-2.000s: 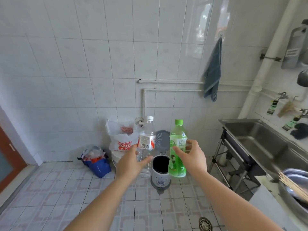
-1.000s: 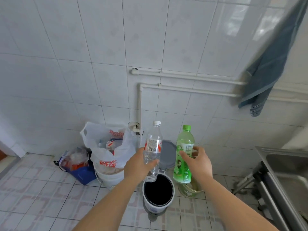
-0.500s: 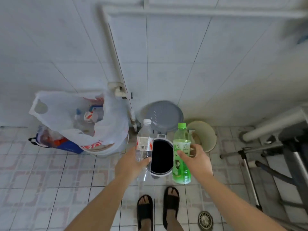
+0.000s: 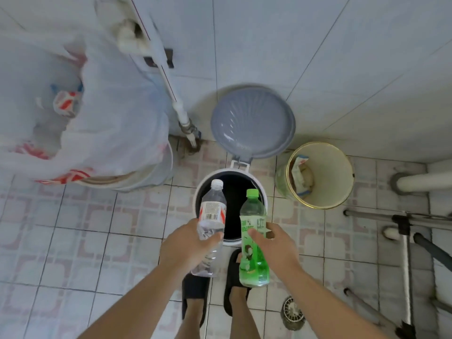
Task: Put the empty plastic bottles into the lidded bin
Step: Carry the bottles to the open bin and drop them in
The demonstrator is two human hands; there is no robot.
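Note:
My left hand (image 4: 188, 245) grips a clear empty bottle (image 4: 211, 216) with a white cap and a red-and-white label. A green bottle (image 4: 253, 260) with a green cap sits in my right hand (image 4: 274, 245). Both bottles are held side by side, caps pointing away from me, just above the near rim of the white bin (image 4: 198, 196). The bin's dark inside is open, and its grey lid (image 4: 253, 121) stands raised against the wall behind it.
A white bucket lined with a plastic bag of rubbish (image 4: 93, 123) stands left of the bin. A small yellow pail (image 4: 320, 174) stands to its right. Metal stand legs (image 4: 406, 241) are at far right. A floor drain (image 4: 292, 311) lies beside my sandalled feet (image 4: 212, 294).
My view has come closer and tilted further down over the bin. Both bottles have moved forward above its opening, still held in each hand.

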